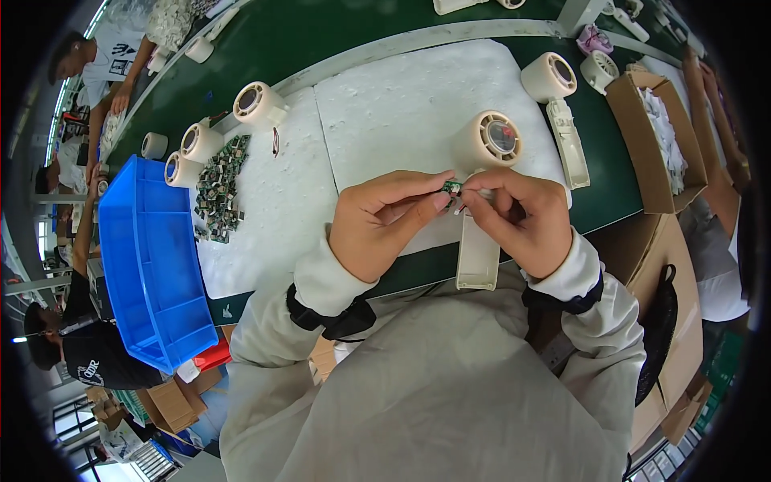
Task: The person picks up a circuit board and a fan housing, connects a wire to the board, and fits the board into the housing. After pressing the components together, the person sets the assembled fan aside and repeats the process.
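Note:
Between the thumb and forefinger of my left hand (377,225) is a small green circuit board (452,187). My right hand (524,221) is closed in a pinch at the board's right edge; what its fingertips hold is too small to make out. A short bit of wire shows just under the board. Beneath my hands lies a cream plastic handle (479,261), its lower end toward me. Beyond it sits a cream round fan-like housing (487,138) with a slotted rim and a dark centre; my right hand hides part of where the two pieces meet.
A white foam sheet (385,96) covers the green table. To the left are a pile of circuit boards (220,189), more cream housings (259,104) and a blue divided bin (148,265). At right are a handle piece (569,145) and a cardboard box (654,153). Co-workers sit nearby.

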`<act>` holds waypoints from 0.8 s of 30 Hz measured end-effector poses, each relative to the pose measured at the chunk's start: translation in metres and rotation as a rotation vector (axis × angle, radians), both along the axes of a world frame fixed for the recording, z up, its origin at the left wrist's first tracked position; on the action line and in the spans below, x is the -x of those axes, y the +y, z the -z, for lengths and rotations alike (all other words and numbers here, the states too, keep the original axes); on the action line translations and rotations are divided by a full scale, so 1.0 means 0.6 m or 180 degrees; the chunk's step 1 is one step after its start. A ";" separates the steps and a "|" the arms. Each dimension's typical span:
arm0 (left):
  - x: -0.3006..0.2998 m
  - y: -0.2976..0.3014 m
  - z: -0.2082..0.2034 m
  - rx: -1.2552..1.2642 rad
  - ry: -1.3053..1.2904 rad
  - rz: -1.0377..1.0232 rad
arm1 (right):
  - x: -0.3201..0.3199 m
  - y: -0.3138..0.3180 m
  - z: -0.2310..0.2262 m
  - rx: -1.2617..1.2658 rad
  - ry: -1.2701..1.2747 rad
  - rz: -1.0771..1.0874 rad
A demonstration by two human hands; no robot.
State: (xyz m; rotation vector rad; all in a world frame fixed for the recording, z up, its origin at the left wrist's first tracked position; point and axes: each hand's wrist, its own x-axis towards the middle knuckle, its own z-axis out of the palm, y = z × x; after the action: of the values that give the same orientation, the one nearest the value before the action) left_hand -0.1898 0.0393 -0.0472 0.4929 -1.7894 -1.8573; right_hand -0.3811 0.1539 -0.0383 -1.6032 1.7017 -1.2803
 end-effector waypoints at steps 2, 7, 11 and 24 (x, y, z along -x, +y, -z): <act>-0.002 -0.003 0.001 0.0081 -0.0006 -0.0001 | 0.000 0.001 -0.003 -0.0015 -0.0018 0.0004; -0.005 -0.017 0.006 -0.0645 -0.0017 0.0275 | 0.009 0.001 -0.006 -0.0237 -0.0389 -0.0054; -0.005 -0.021 0.009 -0.1198 -0.0019 0.0556 | 0.017 0.004 0.000 -0.0324 -0.0649 -0.0196; -0.001 -0.019 0.014 -0.0638 -0.0011 0.0301 | 0.005 -0.004 -0.001 -0.0472 -0.0213 0.0137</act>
State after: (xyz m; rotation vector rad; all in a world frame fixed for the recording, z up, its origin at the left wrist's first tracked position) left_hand -0.1892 0.0278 -0.0556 0.4916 -1.6629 -2.1147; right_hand -0.3839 0.1513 -0.0379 -1.4308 1.7548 -1.1844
